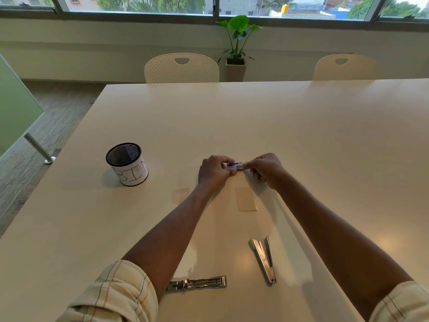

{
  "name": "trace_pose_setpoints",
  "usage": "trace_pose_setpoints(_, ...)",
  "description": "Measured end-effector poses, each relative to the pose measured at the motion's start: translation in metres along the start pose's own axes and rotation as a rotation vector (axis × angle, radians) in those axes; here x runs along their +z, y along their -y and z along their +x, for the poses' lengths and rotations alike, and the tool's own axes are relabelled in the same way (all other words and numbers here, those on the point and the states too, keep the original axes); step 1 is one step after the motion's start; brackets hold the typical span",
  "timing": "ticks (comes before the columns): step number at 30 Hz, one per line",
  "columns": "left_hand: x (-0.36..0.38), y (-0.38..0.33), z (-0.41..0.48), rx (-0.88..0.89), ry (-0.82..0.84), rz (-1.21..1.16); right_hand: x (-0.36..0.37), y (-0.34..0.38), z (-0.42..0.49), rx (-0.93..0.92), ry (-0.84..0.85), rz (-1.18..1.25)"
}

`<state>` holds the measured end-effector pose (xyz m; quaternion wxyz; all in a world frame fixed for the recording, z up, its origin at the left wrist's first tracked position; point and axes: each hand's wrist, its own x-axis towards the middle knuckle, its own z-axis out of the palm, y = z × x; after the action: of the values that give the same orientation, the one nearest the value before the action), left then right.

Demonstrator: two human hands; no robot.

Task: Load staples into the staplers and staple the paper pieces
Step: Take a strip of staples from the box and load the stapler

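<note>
- The left hand (214, 169) and the right hand (263, 169) met above the middle of the table (301, 126), both pinching one small staple box (235, 166) between them
- Left fingers closed on the box's left end, right fingers closed on its right end — the box was blue and white, its print too small to read
- One paper piece (246, 199) lay flat at about 6 o'clock from the box, near the hands; a second paper piece (180, 195), paler, lay at about 8 o'clock, just beside the left wrist
- Two metal staplers sat nearer the person: the first stapler (264, 260) at 5 o'clock from the box, opened in a narrow V, and the second stapler (199, 283) at 7 o'clock, lying along the table, partly hidden by the left forearm
- A mesh cup (127, 163) marked "BIN" stood at 9 o'clock, well apart from the hands — upright
</note>
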<state>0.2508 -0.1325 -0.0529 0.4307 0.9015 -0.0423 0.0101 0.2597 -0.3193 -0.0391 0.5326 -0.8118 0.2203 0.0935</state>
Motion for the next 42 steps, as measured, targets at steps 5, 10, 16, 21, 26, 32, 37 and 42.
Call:
trace_pose_setpoints(5,-0.013,0.008,-0.006,-0.059,-0.018,-0.195,-0.009,0.002,-0.015,0.021,0.043,0.279)
trace_pose_setpoints(10,-0.031,0.000,-0.035,-0.120,-0.002,-0.373,-0.027,-0.005,-0.044,0.021,0.233,0.602)
trace_pose_setpoints(16,-0.047,-0.026,-0.091,-0.065,-0.079,-0.432,-0.023,-0.007,-0.100,0.053,0.443,0.814)
trace_pose_setpoints(21,-0.054,-0.048,-0.137,-0.036,-0.118,-0.382,-0.009,-0.008,-0.153,-0.006,0.514,0.849)
trace_pose_setpoints(26,-0.064,-0.052,-0.174,0.001,-0.210,-0.273,0.008,-0.013,-0.198,-0.081,0.578,0.860)
trace_pose_setpoints(32,-0.081,-0.042,-0.200,-0.038,-0.257,-0.317,0.019,-0.013,-0.232,-0.125,0.596,0.811)
trace_pose_setpoints(37,-0.098,-0.046,-0.219,-0.161,-0.249,-0.595,0.017,-0.009,-0.255,-0.290,0.569,0.609)
trace_pose_setpoints(42,-0.114,-0.054,-0.241,-0.256,-0.123,-0.998,0.025,-0.005,-0.274,-0.649,0.365,0.366)
